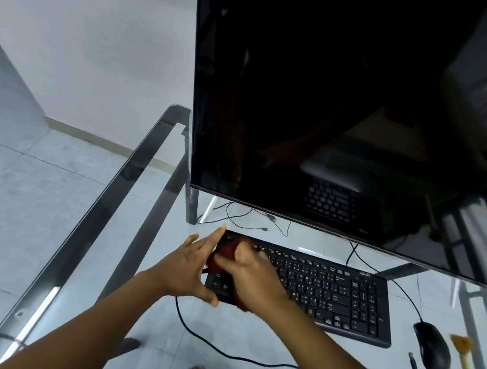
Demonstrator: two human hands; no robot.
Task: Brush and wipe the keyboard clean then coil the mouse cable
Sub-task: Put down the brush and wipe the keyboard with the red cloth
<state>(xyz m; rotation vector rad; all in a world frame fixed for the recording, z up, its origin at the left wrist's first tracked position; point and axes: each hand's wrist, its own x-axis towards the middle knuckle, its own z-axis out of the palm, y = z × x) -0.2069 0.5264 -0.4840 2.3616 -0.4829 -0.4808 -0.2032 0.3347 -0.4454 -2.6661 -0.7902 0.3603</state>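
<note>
A black keyboard lies on the glass desk in front of the monitor. My right hand presses a dark red cloth onto the keyboard's left end, with cloth also showing below my wrist. My left hand grips the keyboard's left edge, fingers spread along it and thumb under the front corner. A black mouse sits to the right of the keyboard, its cable running back under the monitor. A brush with a pale handle and orange bristles lies right of the mouse.
A large dark monitor stands close behind the keyboard. The glass desk has a metal frame, its left edge running diagonally. A black keyboard cable loops across the near desk. Thin cables lie under the monitor. My feet show below the glass.
</note>
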